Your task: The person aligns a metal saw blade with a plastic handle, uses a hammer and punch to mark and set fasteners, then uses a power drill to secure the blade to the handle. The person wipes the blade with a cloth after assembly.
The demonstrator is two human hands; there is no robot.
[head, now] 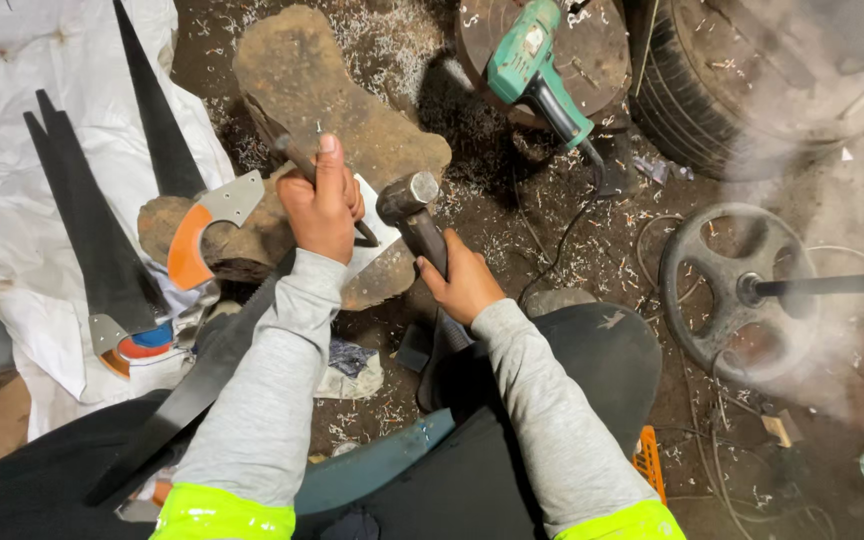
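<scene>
**Hammer raised over a punch on the stone block**

Nearest me I see my two grey sleeves with yellow cuffs, and my dark-trousered knees on either side. My left hand (pixel 322 205) is clenched around a thin dark metal punch (pixel 304 163), thumb up along its shaft; the rod slants, and its lower tip comes out below my fist at the pale saw blade (pixel 377 262) that lies across the stone. My right hand (pixel 464 285) is wrapped tight around the black handle of a hammer (pixel 410 198). Its head is worn grey steel, round-faced, and hangs just beside my left fist, not touching it as far as I can tell.

A long dark saw blade (pixel 202 375) runs from my left knee up under my left forearm to the stone.

Both tools are over one rough brown stone block (pixel 322 85) standing on the dirt floor (pixel 572 250), which is strewn with pale metal shavings. On the block's left end rests a saw handle piece (pixel 202 235) in orange and grey.

To the left, on a white sheet (pixel 7 230), I count three black pointed blades (pixel 92 235), with another coloured handle at their lower ends.

Farther off: one green power drill (pixel 532 65) on a round rusty disc, one tyre (pixel 732 90) at the top right, and one grey metal wheel (pixel 737 290) on a rod.
</scene>
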